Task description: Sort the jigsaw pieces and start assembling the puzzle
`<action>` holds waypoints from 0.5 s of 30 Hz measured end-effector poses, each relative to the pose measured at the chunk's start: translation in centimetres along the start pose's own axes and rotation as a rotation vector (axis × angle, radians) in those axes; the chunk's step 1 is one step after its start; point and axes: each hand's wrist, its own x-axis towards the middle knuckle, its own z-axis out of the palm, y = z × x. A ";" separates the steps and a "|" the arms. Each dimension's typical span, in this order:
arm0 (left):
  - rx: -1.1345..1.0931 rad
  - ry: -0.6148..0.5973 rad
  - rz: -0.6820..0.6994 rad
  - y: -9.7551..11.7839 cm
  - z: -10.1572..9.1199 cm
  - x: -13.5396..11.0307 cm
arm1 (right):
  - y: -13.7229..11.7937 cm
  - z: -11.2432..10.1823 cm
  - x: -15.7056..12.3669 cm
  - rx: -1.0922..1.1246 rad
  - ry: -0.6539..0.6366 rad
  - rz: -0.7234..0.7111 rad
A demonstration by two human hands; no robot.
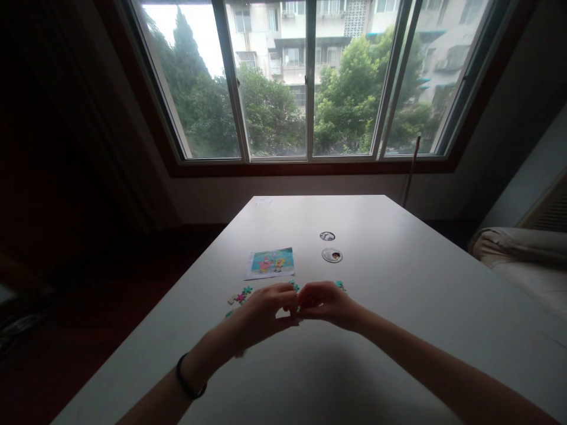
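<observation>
My left hand and my right hand meet fingertip to fingertip just above the table. Thumb and fingers of each are pinched together; whatever lies between them is hidden or too small to name. Several small jigsaw puzzle pieces, teal, pink and pale, lie left of my left hand, partly covered by it. Teal puzzle pieces show behind the fingertips, and another teal piece sits just beyond my right hand. Past the hands is a printed picture sheet with pink and yellow cartoon figures on teal.
Two round, flat discs lie on the white table, behind my right hand. A paper slip rests at the far left corner. Beyond stand a window, a thin stick and a pale sofa at right.
</observation>
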 end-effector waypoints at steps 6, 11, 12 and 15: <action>0.178 -0.233 -0.219 -2.7 -2.0 -1.3 | 0.2 -4.4 0.8 -0.420 0.084 -0.050; 0.415 -0.409 -0.451 -3.5 -2.9 -2.0 | 1.3 -8.6 0.8 -0.658 0.043 0.076; 0.428 -0.419 -0.466 -3.6 -2.8 -2.1 | 1.3 -9.1 0.7 -0.705 0.019 0.098; 0.431 -0.414 -0.473 -3.8 -2.3 -2.1 | 1.2 -9.5 0.3 -0.850 -0.025 0.132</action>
